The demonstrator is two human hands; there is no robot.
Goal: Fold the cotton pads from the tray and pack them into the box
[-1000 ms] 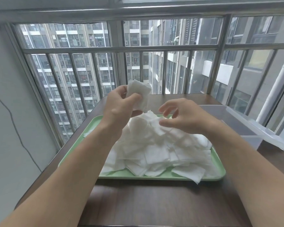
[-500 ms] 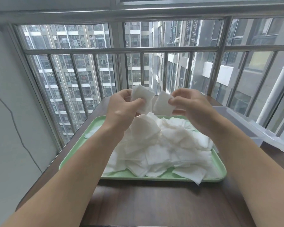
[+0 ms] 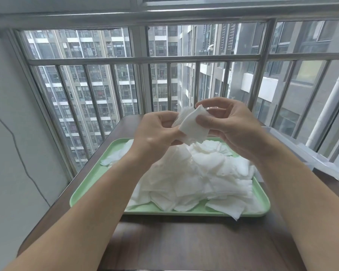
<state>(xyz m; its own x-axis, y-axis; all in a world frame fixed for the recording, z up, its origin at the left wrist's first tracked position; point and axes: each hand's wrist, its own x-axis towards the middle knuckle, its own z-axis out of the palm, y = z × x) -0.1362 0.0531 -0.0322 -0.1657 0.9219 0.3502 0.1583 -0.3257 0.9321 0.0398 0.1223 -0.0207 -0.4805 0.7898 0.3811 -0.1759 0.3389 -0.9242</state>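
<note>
A light green tray (image 3: 90, 184) on the dark wooden table holds a heap of white cotton pads (image 3: 196, 178). Above the heap, both hands hold white cotton pads (image 3: 193, 128) together. My left hand (image 3: 157, 133) pinches them from the left, and my right hand (image 3: 229, 126) pinches them from the right with thumb in front. One pad lies over another; how they are folded is unclear. A clear plastic box (image 3: 294, 145) stands at the right, mostly hidden behind my right arm.
The table (image 3: 184, 245) reaches to a barred window (image 3: 164, 59) straight ahead. A white wall with a thin cable is on the left. The box's clear lid (image 3: 331, 169) lies at the far right edge.
My right hand picked a pad from the heap, lifted it and brought it against the pad in my left hand. Both hands now meet above the tray.
</note>
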